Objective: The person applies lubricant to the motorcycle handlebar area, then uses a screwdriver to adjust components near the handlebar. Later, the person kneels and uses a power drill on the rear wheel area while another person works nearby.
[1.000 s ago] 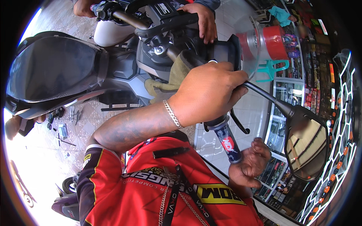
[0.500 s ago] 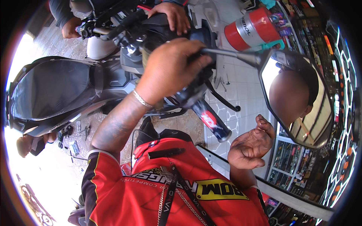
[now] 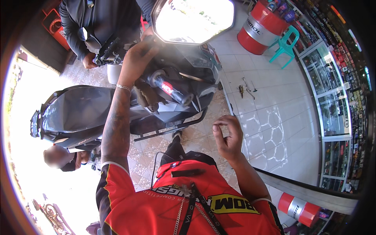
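- Dark grey bodywork marks the motorcycle (image 3: 74, 107), stretched beneath my left hand and away to its left; my view takes in more of the front than it does a second ago.
- Big change at the mirror (image 3: 194, 19): a second ago it stands out to the right of my left hand, and now it sits beyond that hand, slightly right. Its glass shows bright outdoors where half a second ago it shows a head. I judge that the work rests on the mirror and its stalk, with this new position perhaps unsettled.
- My left hand (image 3: 139, 55) looks clenched at the mirror's near corner, thumb and fingers drawn together; the stalk itself is hidden from me, so I take the hold on it from how they meet.
- My right hand (image 3: 229, 137) hangs well apart, nearer to me, fingers loosely curled toward the thumb, holding nothing I can see.
- Between the two hands, the handlebar grip (image 3: 168, 87) points toward my right one, touched by neither.
- Just right of my left wrist, an olive-brown cloth (image 3: 147, 96) hangs bunched.
- Past my left hand, farther left, a co-worker's hand (image 3: 89, 60) rests by the opposite handlebar end.
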The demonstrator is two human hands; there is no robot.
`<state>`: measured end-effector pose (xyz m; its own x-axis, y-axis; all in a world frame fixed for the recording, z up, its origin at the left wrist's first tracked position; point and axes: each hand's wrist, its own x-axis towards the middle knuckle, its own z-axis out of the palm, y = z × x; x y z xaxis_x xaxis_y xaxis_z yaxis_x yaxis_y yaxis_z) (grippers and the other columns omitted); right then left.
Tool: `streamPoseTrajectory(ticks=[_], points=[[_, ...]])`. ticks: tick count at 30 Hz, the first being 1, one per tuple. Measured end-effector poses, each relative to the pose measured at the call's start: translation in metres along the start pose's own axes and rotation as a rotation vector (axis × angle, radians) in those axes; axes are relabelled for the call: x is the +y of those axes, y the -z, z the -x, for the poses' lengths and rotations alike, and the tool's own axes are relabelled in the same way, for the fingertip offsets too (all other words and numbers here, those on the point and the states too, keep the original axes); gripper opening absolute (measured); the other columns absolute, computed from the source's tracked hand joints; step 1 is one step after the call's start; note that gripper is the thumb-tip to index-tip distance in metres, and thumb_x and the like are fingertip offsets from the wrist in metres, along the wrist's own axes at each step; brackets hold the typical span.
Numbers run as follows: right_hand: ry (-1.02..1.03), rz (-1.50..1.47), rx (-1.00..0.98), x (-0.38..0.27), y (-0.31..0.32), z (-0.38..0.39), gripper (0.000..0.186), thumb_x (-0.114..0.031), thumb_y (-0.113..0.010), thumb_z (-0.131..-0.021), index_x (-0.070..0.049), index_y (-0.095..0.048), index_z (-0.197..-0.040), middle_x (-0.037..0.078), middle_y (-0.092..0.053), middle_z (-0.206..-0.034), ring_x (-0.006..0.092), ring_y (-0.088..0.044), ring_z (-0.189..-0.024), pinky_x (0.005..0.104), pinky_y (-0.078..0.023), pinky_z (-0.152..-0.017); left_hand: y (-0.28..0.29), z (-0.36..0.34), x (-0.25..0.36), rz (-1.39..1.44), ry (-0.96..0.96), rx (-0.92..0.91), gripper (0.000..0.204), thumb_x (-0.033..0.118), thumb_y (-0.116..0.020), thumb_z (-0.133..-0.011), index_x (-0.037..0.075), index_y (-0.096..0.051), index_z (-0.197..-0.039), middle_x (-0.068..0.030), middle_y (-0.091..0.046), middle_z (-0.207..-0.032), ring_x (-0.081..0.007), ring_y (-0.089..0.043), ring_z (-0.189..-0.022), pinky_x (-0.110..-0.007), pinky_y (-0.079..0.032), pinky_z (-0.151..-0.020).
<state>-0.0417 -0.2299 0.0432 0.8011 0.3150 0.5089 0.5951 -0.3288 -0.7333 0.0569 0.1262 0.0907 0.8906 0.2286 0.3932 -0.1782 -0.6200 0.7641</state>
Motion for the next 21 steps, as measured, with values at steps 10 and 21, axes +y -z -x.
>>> streamPoseTrajectory(ticks=[10,21], points=[[-0.306,-0.399,-0.262,0.012,-0.012,-0.030,0.024,-0.018,-0.064,-0.099,-0.001,-0.067,-0.115,0.010,-0.069,-0.095,0.0159,-0.068,-0.087,0.0295,-0.054,-0.076,-0.003,-0.008,-0.018,-0.057,-0.009,-0.053,0.028,0.024,-0.067,-0.093,0.002,-0.069,-0.110,-0.0107,-0.070,-0.103,-0.0218,-0.065,-0.097,-0.033,-0.048,-0.087],[-0.059,-0.350,-0.518,0.014,-0.048,-0.102,0.032,-0.032,-0.058,-0.102,-0.002,-0.061,-0.091,0.013,-0.056,-0.079,0.0342,-0.058,-0.070,0.0378,-0.045,-0.061,0.000,-0.005,-0.009,0.030,0.179,-0.031,0.039,0.021,-0.069,-0.089,0.004,-0.066,-0.124,-0.0154,-0.070,-0.119,-0.0211,-0.066,-0.112,-0.034,-0.048,-0.096]])
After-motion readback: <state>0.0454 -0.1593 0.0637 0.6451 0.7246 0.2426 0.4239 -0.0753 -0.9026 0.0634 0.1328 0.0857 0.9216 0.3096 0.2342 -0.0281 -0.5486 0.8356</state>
